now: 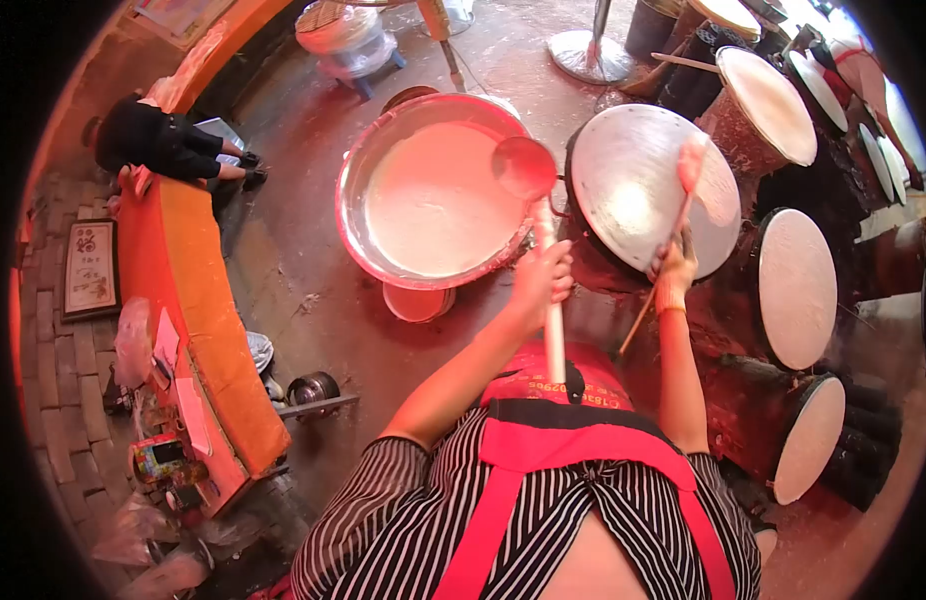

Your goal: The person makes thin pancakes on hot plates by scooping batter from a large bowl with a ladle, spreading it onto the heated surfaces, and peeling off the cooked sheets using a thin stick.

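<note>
My left hand (pixel 543 285) is closed round the pale handle of a ladle (pixel 524 168), whose round bowl is over the right rim of a large basin (pixel 355 215) of pale batter (pixel 443 195). With my right hand (pixel 675 265) I grip a thin stick (pixel 637 322) at the lower edge of a round metal griddle (pixel 623 170). The stick's wide, pale-coated upper end (pixel 691 166) is over the right part of the griddle, where a whitish patch (pixel 721 195) shows. Whether it touches the surface I cannot tell.
Several round griddles (pixel 798 288) on dark drums curve along the right. A metal stand base (pixel 588 57) is beyond the basin. An orange counter (pixel 218 330) runs down the left, with a person (pixel 158 140) at its far end. Another person (pixel 863 80) is at far right.
</note>
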`<state>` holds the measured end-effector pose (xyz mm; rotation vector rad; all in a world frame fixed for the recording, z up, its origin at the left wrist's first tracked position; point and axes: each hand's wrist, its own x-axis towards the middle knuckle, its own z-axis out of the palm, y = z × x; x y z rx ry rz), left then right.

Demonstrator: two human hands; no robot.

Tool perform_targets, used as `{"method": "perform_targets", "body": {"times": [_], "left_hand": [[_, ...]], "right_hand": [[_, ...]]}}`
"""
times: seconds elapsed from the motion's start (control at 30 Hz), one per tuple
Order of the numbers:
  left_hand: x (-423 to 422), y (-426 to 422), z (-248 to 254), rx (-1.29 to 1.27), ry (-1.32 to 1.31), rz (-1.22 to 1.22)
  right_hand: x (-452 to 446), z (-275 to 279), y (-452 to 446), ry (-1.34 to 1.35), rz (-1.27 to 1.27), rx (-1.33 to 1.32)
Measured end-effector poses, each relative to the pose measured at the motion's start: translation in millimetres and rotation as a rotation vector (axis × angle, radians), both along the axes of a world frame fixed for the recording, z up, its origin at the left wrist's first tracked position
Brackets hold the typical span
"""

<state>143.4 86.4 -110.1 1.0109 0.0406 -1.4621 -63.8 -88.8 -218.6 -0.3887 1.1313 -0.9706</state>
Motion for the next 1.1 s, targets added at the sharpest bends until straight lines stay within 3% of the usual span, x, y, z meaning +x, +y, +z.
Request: {"method": "perform_targets", "body": {"times": [0.03, 0.17, 0.3, 0.37, 0.43, 0.53, 0.63, 0.7, 0.73, 0.77, 0.83, 0.9, 0.93, 0.97, 1.07, 1.1], "left_hand": [[4.7, 11.7, -2.4, -0.011, 0.011, -0.003], [25.0, 50.2, -8.2, 0.138, 0.042, -0.028], [40.9, 87.5, -52.8, 0.208, 0.269, 0.045], [33.5, 99.0, -59.9, 0.227, 0.328, 0.154], [21.0, 104.0, -63.7, 0.194, 0.341, 0.204], [-5.3, 100.3, -65.3, 0.166, 0.385, 0.247], [-35.0, 92.4, -65.4, 0.199, 0.392, 0.282], [-57.6, 86.2, -60.7, 0.249, 0.375, 0.297], [-71.7, 82.1, -56.3, 0.304, 0.250, 0.304], [-82.3, 78.7, -53.0, 0.358, 0.127, 0.312], [-97.2, 79.0, -55.0, 0.360, 0.117, 0.346], [-117.0, 77.1, -49.9, 0.397, 0.069, 0.381], [-126.8, 75.5, -49.4, 0.400, 0.060, 0.399], [-136.9, 72.0, -49.5, 0.437, 0.074, 0.429], [-164.2, 68.4, -45.1, 0.458, 0.144, 0.497], [-171.9, 68.6, -42.7, 0.431, 0.157, 0.521]], "right_hand": [[19.5, 10.3, 4.8, 0.298, -0.055, -0.195], [-22.2, 54.8, 15.4, 0.281, 0.172, -0.142], [-71.2, 13.0, 37.2, 0.395, -0.151, -0.318], [-75.7, -5.9, 23.1, 0.367, -0.121, -0.336], [-50.8, 13.7, 7.8, 0.237, 0.018, -0.319], [-14.1, 33.7, -20.8, 0.333, 0.144, -0.354], [-31.9, 44.3, -36.3, 0.408, 0.306, -0.435], [-71.3, 85.4, -28.2, 0.263, 0.536, -0.333], [-98.1, 89.0, -37.0, 0.345, 0.650, -0.158], [-117.1, 68.4, -46.4, 0.403, 0.600, -0.333], [-140.2, 33.9, -69.2, 0.460, 0.305, -0.517], [-144.4, 38.2, -93.4, 0.430, 0.300, -0.320], [-136.5, 13.5, -113.4, 0.217, 0.360, -0.370], [-127.1, -12.3, -124.1, 0.443, 0.529, -0.515], [-97.3, 49.4, -109.7, 0.519, 0.839, -0.336], [-102.2, 44.7, -107.6, 0.504, 0.858, -0.335]]}}
